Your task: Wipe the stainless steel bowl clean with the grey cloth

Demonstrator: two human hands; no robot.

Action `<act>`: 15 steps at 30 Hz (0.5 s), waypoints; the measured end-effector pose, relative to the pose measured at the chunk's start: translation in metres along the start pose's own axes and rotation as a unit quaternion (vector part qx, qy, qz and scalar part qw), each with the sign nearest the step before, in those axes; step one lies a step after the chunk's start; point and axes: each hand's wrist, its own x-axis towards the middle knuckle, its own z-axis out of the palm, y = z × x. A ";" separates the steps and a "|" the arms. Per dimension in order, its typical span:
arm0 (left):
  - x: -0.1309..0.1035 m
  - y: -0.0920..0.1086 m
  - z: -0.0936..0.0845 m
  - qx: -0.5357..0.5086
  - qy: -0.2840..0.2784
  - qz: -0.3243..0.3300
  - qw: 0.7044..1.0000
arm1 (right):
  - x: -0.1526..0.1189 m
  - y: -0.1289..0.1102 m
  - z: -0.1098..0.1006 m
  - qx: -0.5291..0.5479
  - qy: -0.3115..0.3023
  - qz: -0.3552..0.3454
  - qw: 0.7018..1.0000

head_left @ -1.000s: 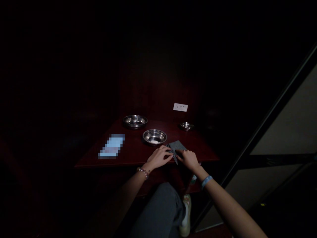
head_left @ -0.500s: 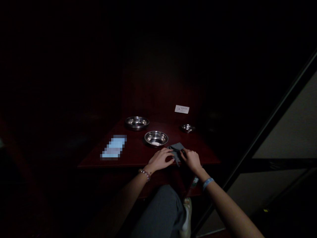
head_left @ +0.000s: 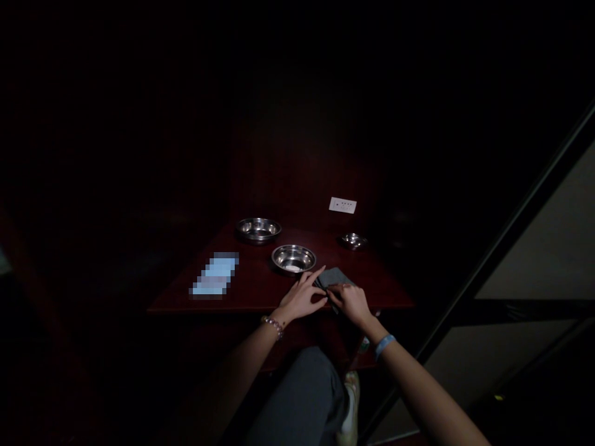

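A grey cloth (head_left: 333,277), folded over into layers, lies near the front edge of the dark red table. My left hand (head_left: 300,300), with a beaded bracelet at the wrist, has its thumb and index finger pinched at the cloth's left edge while other fingers stretch out above. From the right, my right hand (head_left: 353,302), wearing a blue band, grips the cloth's near part with fingertips together. Its curled fingers cover part of the cloth. Just beyond my left hand stands a round steel bowl (head_left: 294,253) with something white inside its bottom.
A wider steel bowl (head_left: 259,230) stands farther back on the table (head_left: 251,291), and a small steel dish (head_left: 354,240) at the back right. At left lies a blurred-out bright rectangle (head_left: 215,274). A white socket plate (head_left: 343,205) is on the back wall.
My right hand has moved left toward my left hand, and the cloth now looks flatter and more neatly folded. My left hand's upper fingers have lifted and spread.
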 end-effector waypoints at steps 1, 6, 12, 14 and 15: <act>0.000 0.000 0.000 0.002 -0.001 0.006 1.000 | -0.001 0.000 0.002 -0.001 0.004 -0.002 1.000; 0.001 -0.001 0.000 0.005 -0.001 0.013 1.000 | 0.001 0.008 0.011 0.013 0.037 -0.034 0.999; 0.003 -0.007 0.009 -0.019 0.003 -0.001 1.000 | 0.000 0.023 0.030 0.087 0.069 -0.069 0.991; 0.003 -0.009 0.012 -0.035 0.016 -0.010 0.999 | -0.004 0.026 0.035 0.110 0.083 -0.085 0.987; 0.004 -0.009 0.013 -0.043 0.023 -0.013 0.999 | -0.005 0.026 0.036 0.116 0.086 -0.097 0.985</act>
